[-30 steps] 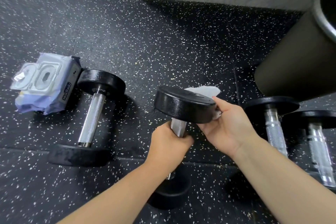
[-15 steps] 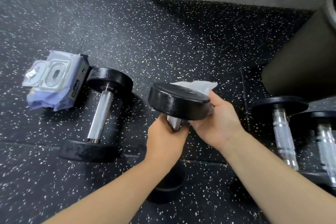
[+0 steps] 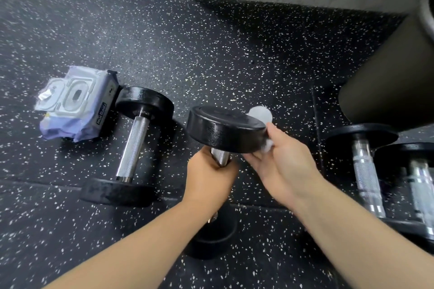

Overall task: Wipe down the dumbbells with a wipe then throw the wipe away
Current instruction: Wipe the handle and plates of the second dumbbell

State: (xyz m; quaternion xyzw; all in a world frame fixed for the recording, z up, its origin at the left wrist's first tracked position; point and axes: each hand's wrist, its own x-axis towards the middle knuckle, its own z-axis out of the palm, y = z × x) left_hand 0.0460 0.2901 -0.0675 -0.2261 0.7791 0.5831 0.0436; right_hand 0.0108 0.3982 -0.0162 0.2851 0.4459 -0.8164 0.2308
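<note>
Speckled rubber floor (image 3: pixel 211 54), left hand (image 3: pixel 209 178) grip round dumbbell (image 3: pixel 225 129) handle, right hand (image 3: pixel 281 166) grip pinching wipe (image 3: pixel 260 112)

Left hand (image 3: pixel 209 172), right hand (image 3: pixel 283 166): curled grips.

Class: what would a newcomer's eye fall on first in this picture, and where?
At centre, the left hand grips an upright dumbbell by its handle while the right hand holds a white wipe against its upper head. Left of it, a second dumbbell lies on the floor beside a wipe pack.
</note>
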